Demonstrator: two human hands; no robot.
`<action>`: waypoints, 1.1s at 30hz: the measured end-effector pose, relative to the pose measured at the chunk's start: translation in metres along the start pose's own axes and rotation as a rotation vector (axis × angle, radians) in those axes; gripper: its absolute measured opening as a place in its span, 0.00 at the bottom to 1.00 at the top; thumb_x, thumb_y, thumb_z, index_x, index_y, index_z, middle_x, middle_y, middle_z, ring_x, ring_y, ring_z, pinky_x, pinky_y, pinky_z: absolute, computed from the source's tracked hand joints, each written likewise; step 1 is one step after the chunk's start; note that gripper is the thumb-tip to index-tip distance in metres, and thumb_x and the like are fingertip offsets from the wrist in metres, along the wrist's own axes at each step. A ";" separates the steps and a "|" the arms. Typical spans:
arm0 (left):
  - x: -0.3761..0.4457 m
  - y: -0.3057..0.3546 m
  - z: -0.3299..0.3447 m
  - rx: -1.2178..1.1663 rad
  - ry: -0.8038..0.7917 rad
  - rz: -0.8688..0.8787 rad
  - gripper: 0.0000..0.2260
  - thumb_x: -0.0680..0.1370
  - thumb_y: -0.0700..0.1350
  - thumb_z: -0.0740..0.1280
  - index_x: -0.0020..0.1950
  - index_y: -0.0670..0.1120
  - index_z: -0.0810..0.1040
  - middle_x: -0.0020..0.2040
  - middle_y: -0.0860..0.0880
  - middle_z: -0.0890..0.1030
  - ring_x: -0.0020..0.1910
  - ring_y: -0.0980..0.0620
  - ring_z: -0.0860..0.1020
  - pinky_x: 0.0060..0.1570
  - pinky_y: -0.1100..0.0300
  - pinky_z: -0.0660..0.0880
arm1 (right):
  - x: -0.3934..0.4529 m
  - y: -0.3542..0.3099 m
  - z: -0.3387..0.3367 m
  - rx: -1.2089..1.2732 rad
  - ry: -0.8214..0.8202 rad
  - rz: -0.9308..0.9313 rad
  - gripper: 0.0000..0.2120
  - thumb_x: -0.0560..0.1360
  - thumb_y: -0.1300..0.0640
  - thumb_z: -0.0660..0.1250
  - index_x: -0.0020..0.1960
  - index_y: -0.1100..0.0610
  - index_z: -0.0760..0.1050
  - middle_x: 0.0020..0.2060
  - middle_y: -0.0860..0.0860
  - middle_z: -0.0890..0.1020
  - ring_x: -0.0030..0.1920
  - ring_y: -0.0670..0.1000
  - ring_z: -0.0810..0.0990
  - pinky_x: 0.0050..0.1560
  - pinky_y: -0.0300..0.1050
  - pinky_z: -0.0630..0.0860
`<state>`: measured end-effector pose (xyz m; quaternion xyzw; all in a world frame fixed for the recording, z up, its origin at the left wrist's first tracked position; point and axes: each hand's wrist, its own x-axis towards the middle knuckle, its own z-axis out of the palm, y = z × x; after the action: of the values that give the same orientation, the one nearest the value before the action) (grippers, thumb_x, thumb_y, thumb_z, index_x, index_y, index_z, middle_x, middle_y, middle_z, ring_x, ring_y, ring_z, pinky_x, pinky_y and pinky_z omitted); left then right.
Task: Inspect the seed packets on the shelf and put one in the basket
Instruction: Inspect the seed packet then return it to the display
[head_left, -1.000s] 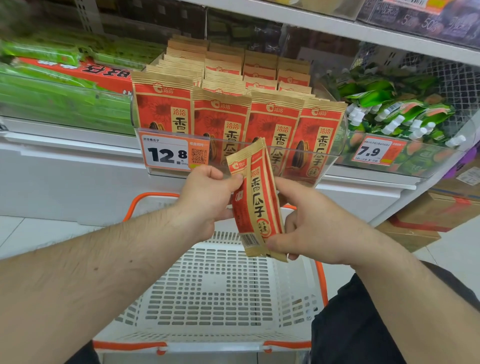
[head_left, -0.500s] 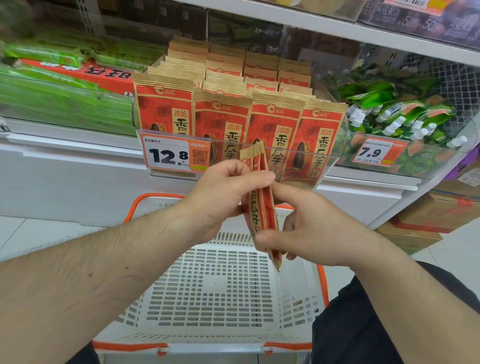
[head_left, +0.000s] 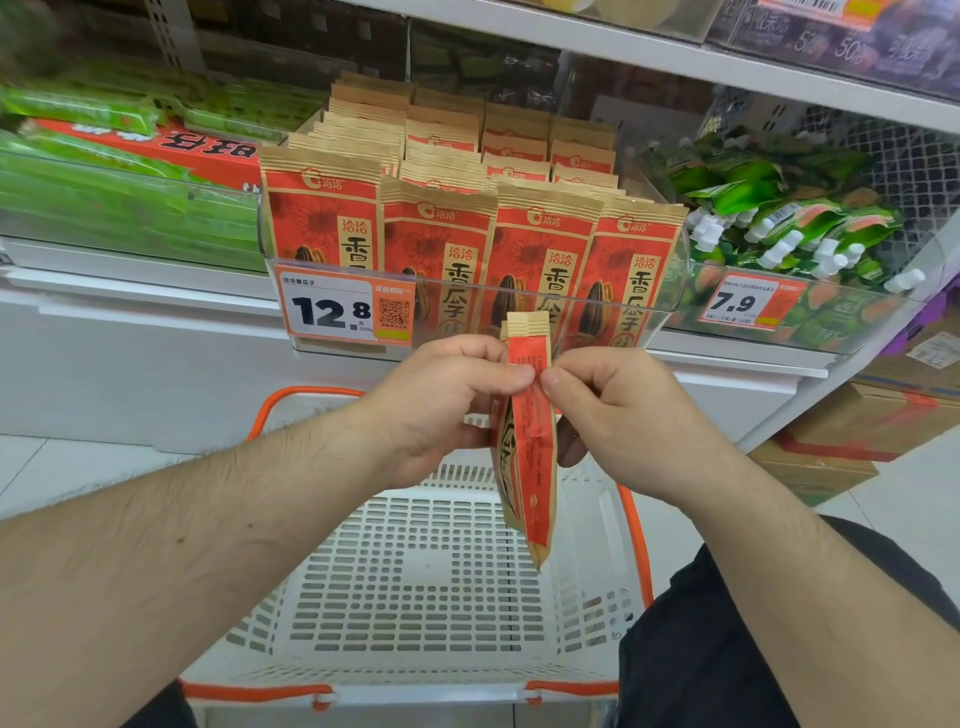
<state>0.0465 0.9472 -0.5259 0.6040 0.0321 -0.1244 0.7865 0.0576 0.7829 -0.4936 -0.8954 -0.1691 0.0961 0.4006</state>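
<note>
Nearest: white slotted basket (head_left: 426, 582) with orange handles, sitting low in front of the person, nothing visible inside it. Directly above its far half hangs the held seed packet (head_left: 530, 457), turned edge-on to the camera, narrow red side panel facing up, bottom corner pointing down into the basket.

Left hand (head_left: 441, 410) pinches the packet near its top between thumb and curled fingers; right hand (head_left: 618, 410) does the same from the other side, thumbs almost meeting on the red panel. Both grips are fingertip pinches high on the bag, nothing supporting the bottom.

Risks, as a judgement: the packet is heavy-looking and held only at the top, so it could slip or swing if either pinch loosens during turning. Released from here it likely lands in the basket, but toward the far right wall, so it may catch the rim or the handle.

Farther: clear shelf bin (head_left: 467, 291) with upright rows of identical packets (head_left: 436, 234), price tag (head_left: 345, 309) on the bin front. A raised hand could knock the front row.
</note>
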 end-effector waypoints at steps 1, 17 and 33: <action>0.000 0.000 0.000 -0.002 0.004 -0.006 0.03 0.78 0.38 0.67 0.51 0.42 0.77 0.38 0.45 0.81 0.41 0.47 0.79 0.51 0.46 0.77 | 0.000 -0.001 -0.001 -0.015 -0.009 0.005 0.15 0.81 0.56 0.63 0.38 0.59 0.78 0.32 0.54 0.84 0.31 0.49 0.84 0.38 0.52 0.83; 0.003 0.001 -0.001 -0.161 0.020 0.003 0.06 0.79 0.39 0.64 0.43 0.46 0.76 0.36 0.47 0.80 0.41 0.47 0.78 0.48 0.46 0.77 | -0.012 -0.007 -0.023 -0.065 -0.579 0.015 0.40 0.75 0.69 0.71 0.76 0.40 0.59 0.38 0.56 0.86 0.37 0.53 0.87 0.41 0.49 0.84; 0.003 -0.002 -0.002 -0.086 0.022 0.053 0.01 0.79 0.37 0.65 0.50 0.41 0.75 0.36 0.47 0.80 0.38 0.49 0.78 0.46 0.51 0.76 | -0.007 0.006 -0.023 0.101 -0.454 -0.056 0.31 0.72 0.59 0.76 0.71 0.45 0.69 0.35 0.59 0.82 0.34 0.50 0.82 0.38 0.46 0.80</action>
<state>0.0489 0.9479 -0.5283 0.5716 0.0301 -0.0955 0.8144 0.0598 0.7606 -0.4824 -0.8246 -0.2748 0.2921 0.3989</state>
